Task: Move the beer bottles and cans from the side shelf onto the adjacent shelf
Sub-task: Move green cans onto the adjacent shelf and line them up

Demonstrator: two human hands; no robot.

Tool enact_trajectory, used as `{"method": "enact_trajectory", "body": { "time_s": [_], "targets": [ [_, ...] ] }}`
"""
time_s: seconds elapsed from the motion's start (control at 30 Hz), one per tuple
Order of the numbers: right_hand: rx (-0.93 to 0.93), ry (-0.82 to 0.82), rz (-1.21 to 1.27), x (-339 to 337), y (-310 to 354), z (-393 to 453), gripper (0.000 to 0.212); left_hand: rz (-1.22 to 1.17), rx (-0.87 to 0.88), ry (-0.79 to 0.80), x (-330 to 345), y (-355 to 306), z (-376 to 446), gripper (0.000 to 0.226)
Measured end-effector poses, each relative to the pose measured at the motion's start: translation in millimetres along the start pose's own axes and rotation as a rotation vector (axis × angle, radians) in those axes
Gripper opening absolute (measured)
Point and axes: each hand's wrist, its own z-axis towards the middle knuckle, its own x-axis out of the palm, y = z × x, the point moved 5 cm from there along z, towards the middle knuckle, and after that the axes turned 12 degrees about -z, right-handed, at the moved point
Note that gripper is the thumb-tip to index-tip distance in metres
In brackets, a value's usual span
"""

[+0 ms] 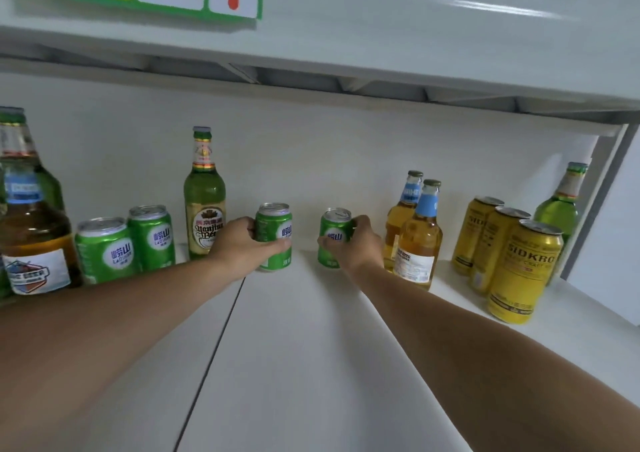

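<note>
Head camera looks down at a white shelf (311,330) with beer on it. Both arms reach far in. The left hand (242,244) wraps around a green can (275,233). The right hand (356,244) wraps around another green can (334,235). Both cans stand up straight near the back wall, a little apart from each other. They seem to sit on the shelf, but I cannot tell if they are lifted a tiny bit.

A dark seam (211,358) runs down the shelf, just left of the left-hand can. On the left of it stand two more green cans (124,244), a tall green bottle (205,199) and a big brown bottle (33,237). On the right stand two golden bottles (415,233), three yellow cans (502,254) and one more green bottle (562,209) at the far end.

I think this is the step where two cans are being gripped or set down, one in each hand. I cannot tell which side they are going to.

If they are being picked up, the next move needs a firm hold and a straight lift. The tall green bottle is close to the left hand, and the golden bottles are close to the right hand. The hands should go slowly so they do not bump them over.
</note>
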Motion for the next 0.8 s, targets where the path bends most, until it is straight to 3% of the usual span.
{"method": "enact_trajectory", "body": {
  "time_s": [0.2, 0.37, 0.67, 0.8],
  "targets": [
    [0.017, 0.052, 0.044, 6, -9, 2, 0.068, -0.019, -0.001, 0.018, 5, 2, -6, 0.029],
    [-0.010, 0.100, -0.076, -9, -17, -17, 0.095, -0.072, -0.014, 0.069, 24, -2, -12, 0.038],
    [-0.152, 0.238, -0.516, -43, -23, -74, 0.051, -0.083, 0.020, 0.135, 78, -29, -29, 0.041],
    [-0.229, 0.268, -0.607, -51, -20, -95, 0.046, -0.057, 0.015, 0.152, 98, -32, -31, 0.046]
  ]
}}
